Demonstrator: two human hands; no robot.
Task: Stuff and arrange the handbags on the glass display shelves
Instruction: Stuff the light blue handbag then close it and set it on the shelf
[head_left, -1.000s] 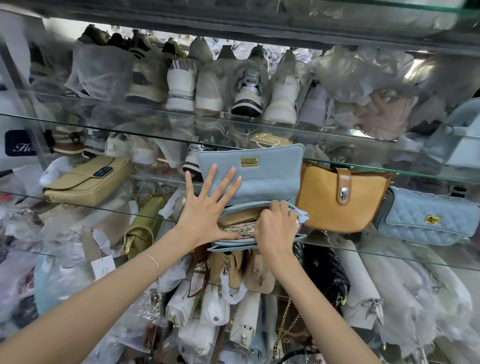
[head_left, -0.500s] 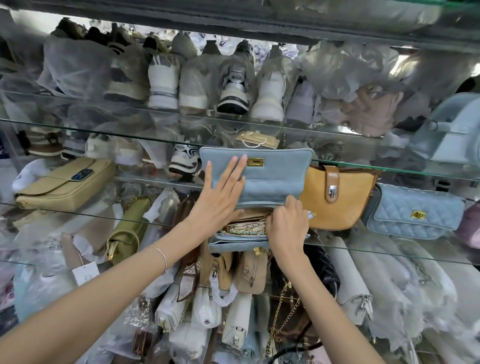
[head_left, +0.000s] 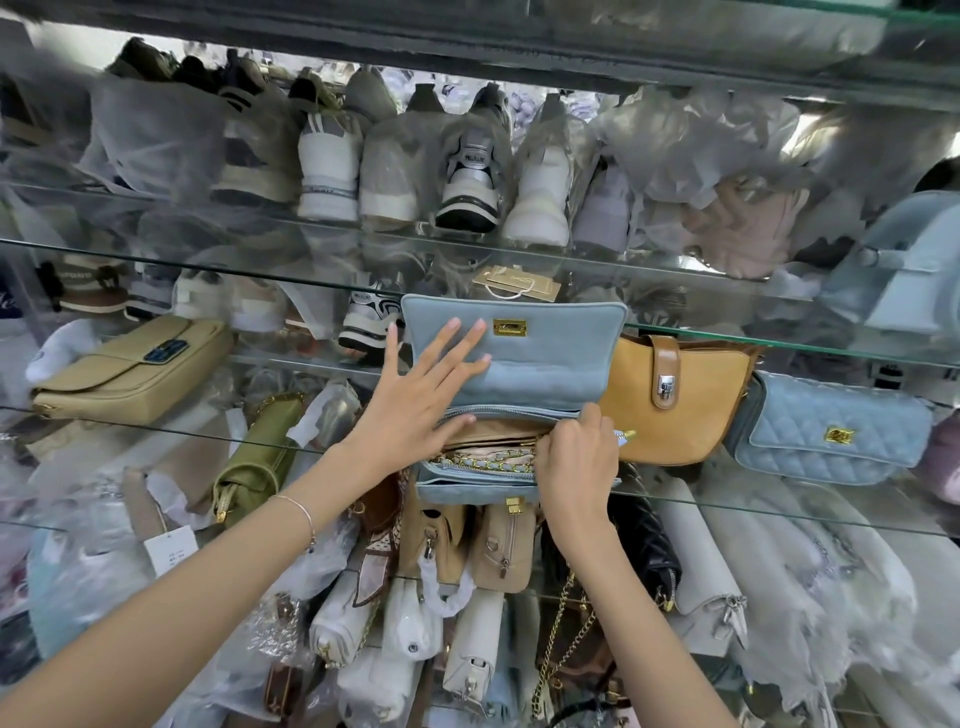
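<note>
A light blue handbag (head_left: 540, 364) stands on the glass shelf (head_left: 779, 499) with its flap lifted and its top zip open. Tan paper stuffing and a gold chain (head_left: 488, 460) show inside. My left hand (head_left: 421, 395) lies flat with straight fingers against the raised flap, thumb at the bag's opening. My right hand (head_left: 576, 462) curls over the bag's right end and pinches the zip pull, whose gold tip sticks out by the knuckles. To the right stand a tan handbag (head_left: 680, 400) and a quilted blue handbag (head_left: 831, 431).
A beige flap bag (head_left: 130, 369) and an olive bag (head_left: 260, 452) are at the left. Wrapped sneakers (head_left: 467, 176) fill the shelf above. Below hang several tan, white and black bags (head_left: 467, 545) in plastic. The upper glass edge (head_left: 779, 338) runs just behind the flap.
The view has shifted slightly. My left hand slid up and right across the flap; its fingers closed together. My right hand stayed at the bag's right end.
</note>
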